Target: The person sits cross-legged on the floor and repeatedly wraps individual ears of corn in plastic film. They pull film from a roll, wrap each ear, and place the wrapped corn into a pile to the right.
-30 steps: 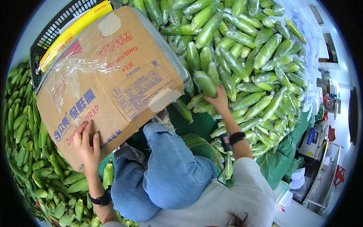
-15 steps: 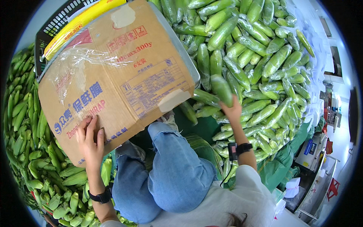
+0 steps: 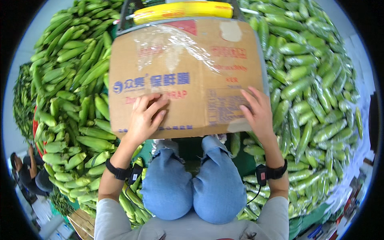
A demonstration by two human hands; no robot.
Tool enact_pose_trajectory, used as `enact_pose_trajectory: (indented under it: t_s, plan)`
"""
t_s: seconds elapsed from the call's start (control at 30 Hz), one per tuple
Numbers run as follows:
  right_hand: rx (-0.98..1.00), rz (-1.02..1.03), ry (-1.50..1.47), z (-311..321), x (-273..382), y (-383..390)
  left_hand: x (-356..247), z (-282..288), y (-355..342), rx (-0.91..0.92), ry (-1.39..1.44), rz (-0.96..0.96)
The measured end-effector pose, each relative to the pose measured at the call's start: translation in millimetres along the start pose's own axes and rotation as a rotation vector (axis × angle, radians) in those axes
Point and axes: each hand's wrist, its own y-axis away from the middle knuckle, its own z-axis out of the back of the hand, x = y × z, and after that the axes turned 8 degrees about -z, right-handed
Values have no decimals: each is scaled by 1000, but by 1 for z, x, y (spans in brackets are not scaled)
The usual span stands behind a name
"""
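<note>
A flat brown cardboard sheet (image 3: 188, 76) with clear film stuck on it lies in front of my knees. My left hand (image 3: 145, 118) rests palm down on its near left part, fingers spread. My right hand (image 3: 258, 112) lies flat on its near right edge, holding nothing. A yellow roll (image 3: 182, 10) sits along the far edge of the cardboard, on a dark crate. Green corn cobs in husks are heaped on the left (image 3: 72, 92) and on the right (image 3: 312, 88).
My knees in blue jeans (image 3: 196, 180) are just below the cardboard. Both wrists carry black bands. Another person (image 3: 28, 172) crouches at the far left edge. More cobs lie beside my legs on a green sheet (image 3: 240, 160).
My right hand has let go of a corn cob on the right pile and come onto the cardboard. The view has turned so the cardboard is now centred.
</note>
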Motion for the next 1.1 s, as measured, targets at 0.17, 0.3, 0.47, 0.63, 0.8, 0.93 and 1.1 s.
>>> enact_pose_trajectory:
  t_s: [0.17, 0.3, 0.47, 0.63, 0.8, 0.93, 1.1]
  plan:
    - [81, -103, -164, -37, 22, -95, 61, 21, -26, -186, -232, 206]
    - [-117, 211, 23, -55, 5, -133, 117, 21, -65, -165, -269, 23]
    - [22, -173, -572, -25, -20, -108, 120, 60, -53, -378, 491, 193]
    - [34, -193, -602, 16, -27, -19, 66, 101, 55, -332, 505, 298]
    - [187, -321, -593, -13, -16, 41, 56, 34, 176, -468, 784, 696]
    - [137, -381, -470, -28, -15, 37, 71, -19, 268, 68, 6, 895]
    - [155, -384, -501, -25, -13, 30, 77, -49, 325, 750, -248, 937]
